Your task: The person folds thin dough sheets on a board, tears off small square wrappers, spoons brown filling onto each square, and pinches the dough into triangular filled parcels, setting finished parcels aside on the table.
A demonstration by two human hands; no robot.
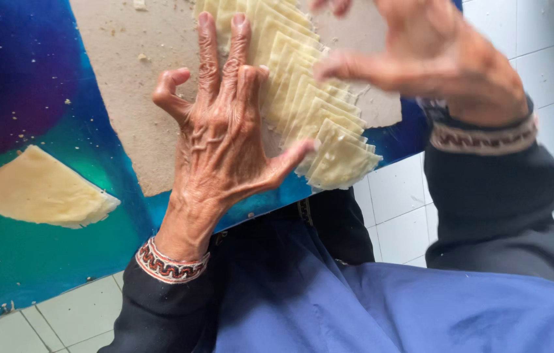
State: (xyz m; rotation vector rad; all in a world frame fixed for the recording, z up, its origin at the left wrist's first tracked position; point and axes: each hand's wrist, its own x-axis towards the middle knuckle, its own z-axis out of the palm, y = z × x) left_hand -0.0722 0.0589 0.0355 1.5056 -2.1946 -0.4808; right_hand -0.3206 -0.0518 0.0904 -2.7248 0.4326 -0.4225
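The left hand (224, 140) lies flat with its fingers spread wide apart. Its fingertips and thumb press on a row of thin, pale yellow dough squares (309, 98). It is not gripping anything, only holding the row down. The right hand (420, 55) hangs just above the far end of the same row. It looks blurry, and its fingers are loosely curled and apart, with nothing held in them.

The squares overlap each other like fallen cards. They run from the top of the picture down to the near edge of the table, and the last few stick out over that edge. There are too many to count one by one, surely more than fifteen.

It looks like the step in hand is fanning the squares out or pushing them together. The next move would call for soft fingers, because the sheets look thin and easy to tear.

Under the row is one floury beige board (139, 85). It rests on one shiny blue and green table cover (22, 85). One more stack of dough sheets (41, 189) lies near the left edge, well apart from the hands.
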